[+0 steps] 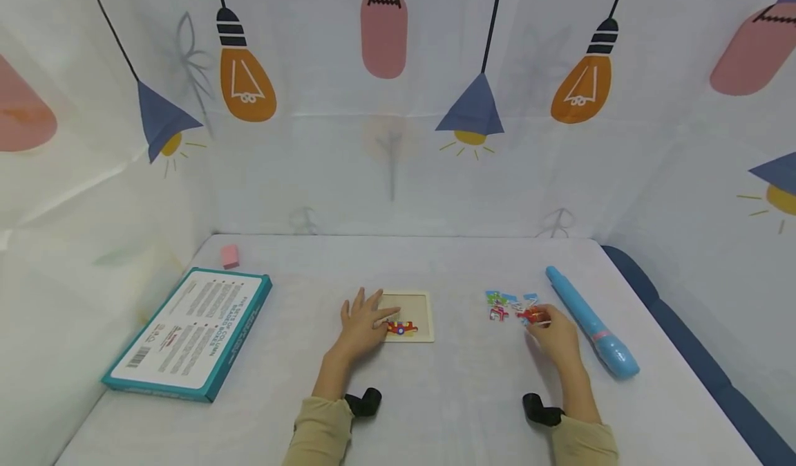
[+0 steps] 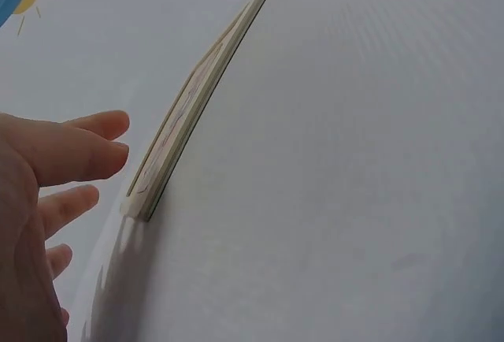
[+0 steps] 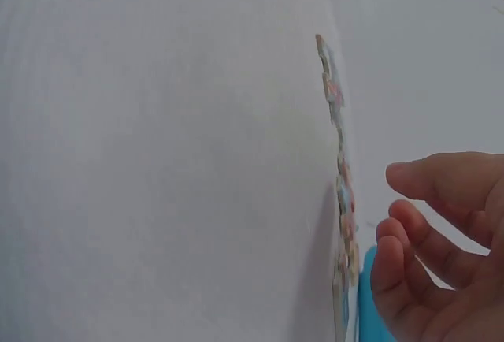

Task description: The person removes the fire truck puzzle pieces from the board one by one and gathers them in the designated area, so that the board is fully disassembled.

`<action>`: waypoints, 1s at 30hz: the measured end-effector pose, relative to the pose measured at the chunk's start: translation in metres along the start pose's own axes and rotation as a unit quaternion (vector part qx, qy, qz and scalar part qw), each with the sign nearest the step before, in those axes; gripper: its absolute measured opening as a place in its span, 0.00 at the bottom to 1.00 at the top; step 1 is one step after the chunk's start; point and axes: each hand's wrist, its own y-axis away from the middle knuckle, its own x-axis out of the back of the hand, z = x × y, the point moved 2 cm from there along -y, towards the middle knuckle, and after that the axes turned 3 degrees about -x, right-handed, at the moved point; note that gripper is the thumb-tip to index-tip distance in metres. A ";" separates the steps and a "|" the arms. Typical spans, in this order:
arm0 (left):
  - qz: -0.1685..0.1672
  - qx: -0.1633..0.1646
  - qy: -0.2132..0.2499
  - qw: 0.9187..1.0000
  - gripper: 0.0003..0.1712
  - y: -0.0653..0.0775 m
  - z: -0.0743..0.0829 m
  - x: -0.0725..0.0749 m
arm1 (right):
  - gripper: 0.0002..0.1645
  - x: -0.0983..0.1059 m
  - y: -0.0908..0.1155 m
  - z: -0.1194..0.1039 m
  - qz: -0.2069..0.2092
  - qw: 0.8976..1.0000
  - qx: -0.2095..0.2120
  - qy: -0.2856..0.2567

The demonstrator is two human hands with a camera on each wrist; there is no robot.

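Note:
A square wooden puzzle tray (image 1: pixel 418 300) lies mid-table with a few joined red and yellow pieces (image 1: pixel 403 328) in its lower part. My left hand (image 1: pixel 362 324) is over the tray's left side, fingers spread; in the left wrist view its fingertips (image 2: pixel 118 153) are beside the tray's edge. To the right, loose jigsaw pieces (image 1: pixel 497 312) lie in a small cluster. My right hand (image 1: pixel 556 334) hovers at the near right of that cluster, fingers loosely bent. The right wrist view shows a gap between thumb and fingers, with no piece visible there.
A blue microphone-shaped object (image 1: pixel 587 321) lies right of the right hand. At the left is a teal-edged box (image 1: pixel 186 331) with printed text, and a small pink block (image 1: pixel 229 256) stands behind it. White printed cloth (image 1: pixel 323 169) hangs around the table.

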 end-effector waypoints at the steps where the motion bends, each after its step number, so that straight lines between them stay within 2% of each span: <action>1: 0.001 0.008 -0.006 1.000 0.21 0.001 -0.001 0.001 | 0.21 -0.002 0.000 -0.003 0.004 1.000 0.009 -0.001; 6: 0.006 0.057 -0.040 0.998 0.28 0.004 -0.005 0.005 | 0.20 -0.015 -0.002 -0.018 0.017 0.999 0.041 -0.024; 10: 0.012 0.088 -0.047 0.995 0.33 0.006 -0.008 0.005 | 0.20 -0.027 -0.002 -0.032 0.004 0.997 0.051 -0.061; 15: 0.010 0.102 -0.052 0.993 0.35 0.007 -0.012 0.001 | 0.19 -0.044 -0.002 -0.048 -0.016 0.993 0.071 -0.090; 22: 0.011 0.112 -0.051 0.992 0.34 0.008 -0.013 0.001 | 0.18 -0.073 -0.002 -0.074 -0.035 0.990 0.091 -0.101; 30: 0.011 0.114 -0.058 0.992 0.35 0.010 -0.012 0.002 | 0.16 -0.103 0.013 -0.108 -0.071 0.982 0.145 -0.101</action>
